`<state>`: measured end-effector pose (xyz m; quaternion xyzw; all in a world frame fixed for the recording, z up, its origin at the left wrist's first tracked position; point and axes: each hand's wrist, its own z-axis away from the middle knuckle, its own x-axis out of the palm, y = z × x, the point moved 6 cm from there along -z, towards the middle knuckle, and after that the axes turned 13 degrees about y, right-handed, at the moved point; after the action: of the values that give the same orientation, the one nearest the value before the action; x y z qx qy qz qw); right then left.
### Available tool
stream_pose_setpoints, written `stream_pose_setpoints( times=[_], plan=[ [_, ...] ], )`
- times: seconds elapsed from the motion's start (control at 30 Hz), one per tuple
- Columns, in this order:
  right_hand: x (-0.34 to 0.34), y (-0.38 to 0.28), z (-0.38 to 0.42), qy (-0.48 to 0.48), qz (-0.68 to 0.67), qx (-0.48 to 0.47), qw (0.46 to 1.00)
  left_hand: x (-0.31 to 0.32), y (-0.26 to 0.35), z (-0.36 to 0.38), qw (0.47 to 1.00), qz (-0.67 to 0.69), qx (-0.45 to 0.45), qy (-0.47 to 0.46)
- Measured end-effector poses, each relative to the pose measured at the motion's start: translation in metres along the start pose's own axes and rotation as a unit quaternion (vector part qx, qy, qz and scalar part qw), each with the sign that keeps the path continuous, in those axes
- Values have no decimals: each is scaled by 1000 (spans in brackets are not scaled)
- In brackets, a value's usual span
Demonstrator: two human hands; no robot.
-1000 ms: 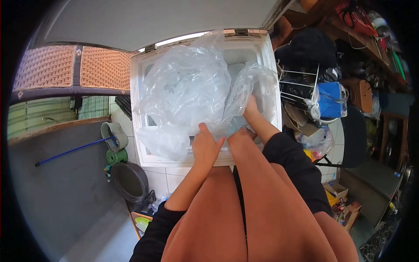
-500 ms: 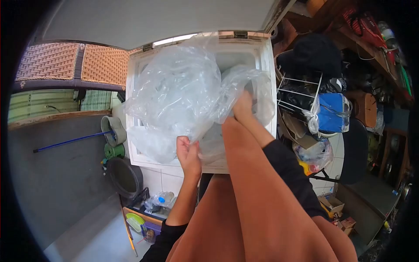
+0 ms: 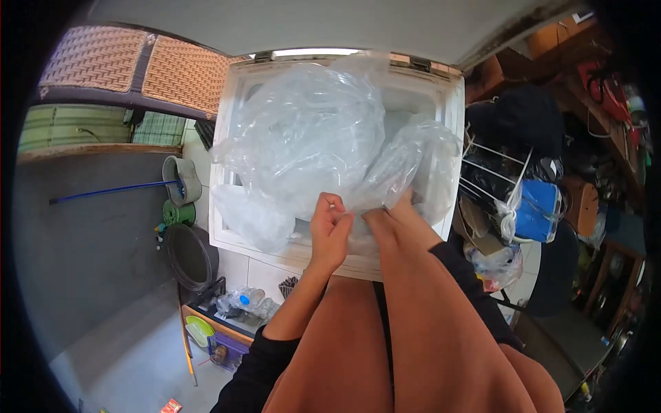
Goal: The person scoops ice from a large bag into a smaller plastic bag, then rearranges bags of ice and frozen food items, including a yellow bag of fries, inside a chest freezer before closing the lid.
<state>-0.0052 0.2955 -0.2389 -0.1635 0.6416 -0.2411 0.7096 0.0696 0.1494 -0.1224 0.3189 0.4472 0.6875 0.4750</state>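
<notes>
A large clear plastic bag (image 3: pixel 310 138) with whitish, cloudy contents fills much of the open white chest freezer (image 3: pixel 447 165). My left hand (image 3: pixel 332 230) is closed on the gathered edge of this bag, above the freezer's front rim. Thin loose plastic stretches from there to the right. My right hand (image 3: pixel 405 210) is at the right front of the freezer, against the crumpled plastic. Its fingers are mostly hidden by the film and by my bare leg (image 3: pixel 441 303). Another plastic-covered whitish bundle (image 3: pixel 255 217) rests at the front left corner.
The raised freezer lid (image 3: pixel 310 27) spans the top. To the right stand a white wire rack (image 3: pixel 499 155), a blue box (image 3: pixel 537 210) and a dark round seat (image 3: pixel 558 268). On the left are a dark tub (image 3: pixel 191 258) and a low shelf with plastic bottles (image 3: pixel 248 303).
My right hand has drawn back from inside the freezer toward its front rim, nearer my left hand. My left hand keeps hold of the bag. The whole view has shifted slightly.
</notes>
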Motion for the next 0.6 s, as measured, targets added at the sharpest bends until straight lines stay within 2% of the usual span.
stream_pose_setpoints(
  times=[0.07, 0.13, 0.17, 0.2, 0.23, 0.27, 0.3, 0.33, 0.4, 0.47, 0.53, 0.6],
  plan=[
    [-7, 0, 4, -21, 44, -34, 998, -11, 16, 6, 998, 48, 38, 31],
    [-69, -23, 15, 23, 157, -60, 986, -19, 3, 19, 999, 27, 25, 18],
    [-97, -34, 23, 25, 163, -67, 984, -20, -3, 25, 1000, 3, 11, 3],
    [-129, -40, 30, 53, 145, -19, 988, -19, 1, 25, 1000, 16, 14, 7],
    [-152, -42, 33, 82, 125, 27, 988, -22, 6, 24, 994, -95, 39, 34],
    [-162, -42, 28, 88, 132, 15, 987, -25, 12, 20, 975, -206, 64, 63],
    [-184, -54, 21, 220, 156, -116, 956, -28, 17, 19, 936, -318, 120, 94],
    [-198, -63, 24, 341, 171, -241, 892, -28, 15, 19, 938, -309, 118, 99],
    [-168, -42, -3, 305, 114, -288, 900, -25, -6, 17, 894, -430, 87, 89],
    [-110, -10, -36, 181, 110, -346, 914, -13, -42, 5, 889, -430, 140, 76],
    [-96, -10, -70, 60, 238, -259, 934, -8, -33, -9, 883, -436, 157, 69],
    [-184, -74, -47, 262, 92, -327, 903, -13, -19, -2, 876, -443, 181, 62]
  ],
)
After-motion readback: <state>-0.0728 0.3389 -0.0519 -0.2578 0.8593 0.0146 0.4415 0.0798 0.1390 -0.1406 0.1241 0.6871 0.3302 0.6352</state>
